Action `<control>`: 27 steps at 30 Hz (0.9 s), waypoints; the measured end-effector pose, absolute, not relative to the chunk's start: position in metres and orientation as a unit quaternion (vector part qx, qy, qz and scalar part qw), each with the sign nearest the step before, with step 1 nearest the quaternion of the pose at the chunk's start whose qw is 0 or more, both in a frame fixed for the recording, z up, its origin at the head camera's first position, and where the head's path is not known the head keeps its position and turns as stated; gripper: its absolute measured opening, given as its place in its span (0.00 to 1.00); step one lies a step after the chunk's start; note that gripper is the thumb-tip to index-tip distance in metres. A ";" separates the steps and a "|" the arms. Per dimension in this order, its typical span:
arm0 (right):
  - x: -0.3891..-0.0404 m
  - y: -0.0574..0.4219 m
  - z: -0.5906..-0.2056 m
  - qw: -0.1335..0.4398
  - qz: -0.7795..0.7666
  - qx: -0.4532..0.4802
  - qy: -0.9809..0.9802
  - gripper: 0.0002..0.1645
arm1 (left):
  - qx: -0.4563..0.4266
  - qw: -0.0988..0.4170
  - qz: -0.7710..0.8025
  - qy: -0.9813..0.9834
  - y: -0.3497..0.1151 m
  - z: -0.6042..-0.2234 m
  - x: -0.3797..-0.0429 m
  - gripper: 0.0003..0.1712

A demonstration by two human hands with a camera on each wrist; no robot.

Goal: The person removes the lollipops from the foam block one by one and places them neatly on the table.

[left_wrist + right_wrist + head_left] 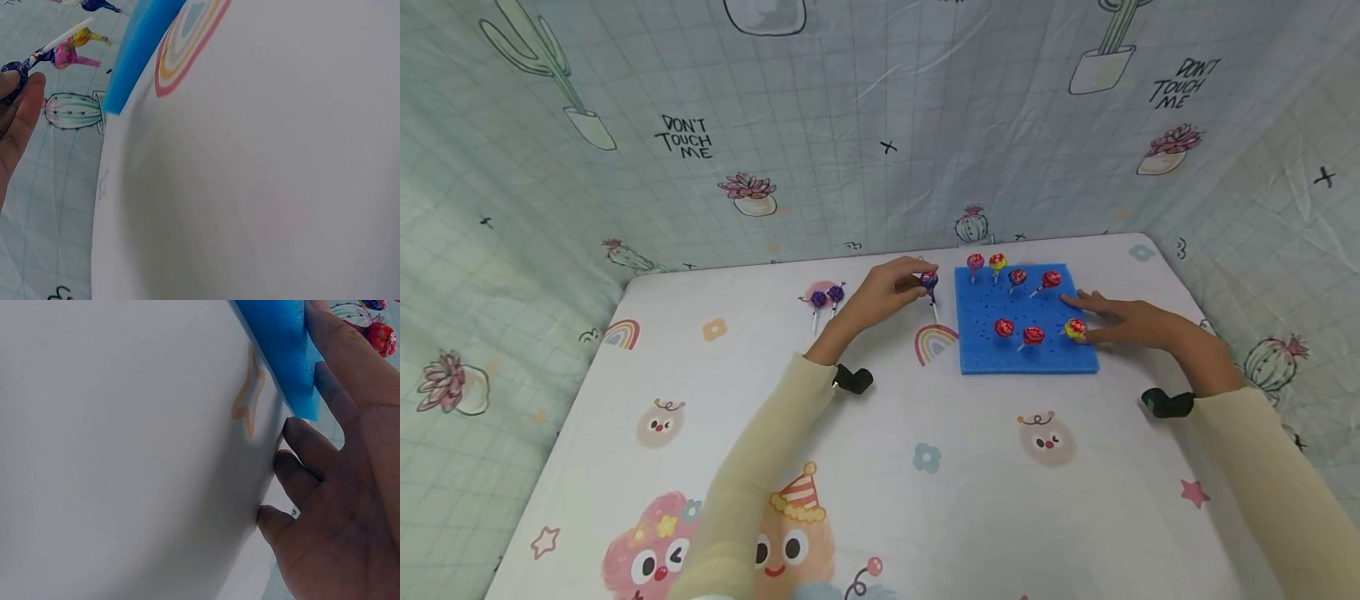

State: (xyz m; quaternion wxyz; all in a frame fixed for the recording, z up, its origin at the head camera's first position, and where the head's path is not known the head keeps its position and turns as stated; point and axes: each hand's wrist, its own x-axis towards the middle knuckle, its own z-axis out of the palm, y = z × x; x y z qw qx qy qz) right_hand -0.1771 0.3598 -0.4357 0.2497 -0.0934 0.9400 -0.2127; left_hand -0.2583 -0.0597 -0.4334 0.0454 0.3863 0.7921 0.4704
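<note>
My left hand [883, 293] pinches a dark purple lollipop [929, 282] by its wrapped head, the white stick pointing down, just left of the blue foam board [1026, 360]. In the left wrist view the same lollipop's stick [67, 34] slants away from the fingertips. Several wrapped lollipops stand in the board, among them a pink one [975, 262], a yellow one [997, 262] and a red one [1033, 335]. My right hand [1131, 323] rests at the board's right edge, fingers spread and fairly straight, beside a yellow-and-red lollipop [1075, 328].
Two purple lollipops [817, 298] lie on the patterned white tablecloth [977, 517] left of my left hand. Small holes dot the board between the lollipops. A printed fabric wall [850, 167] rises behind the table's back edge.
</note>
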 end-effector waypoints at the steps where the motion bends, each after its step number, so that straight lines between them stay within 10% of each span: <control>1: -0.177 0.360 -0.436 0.249 -0.212 -0.094 0.940 0.54 | 0.383 0.048 0.472 0.793 -0.062 -0.433 -0.258 0.23; 27: -0.176 0.360 -0.437 0.245 -0.212 -0.099 0.941 0.54 | 0.346 0.076 0.352 0.866 -0.135 -0.400 -0.262 0.20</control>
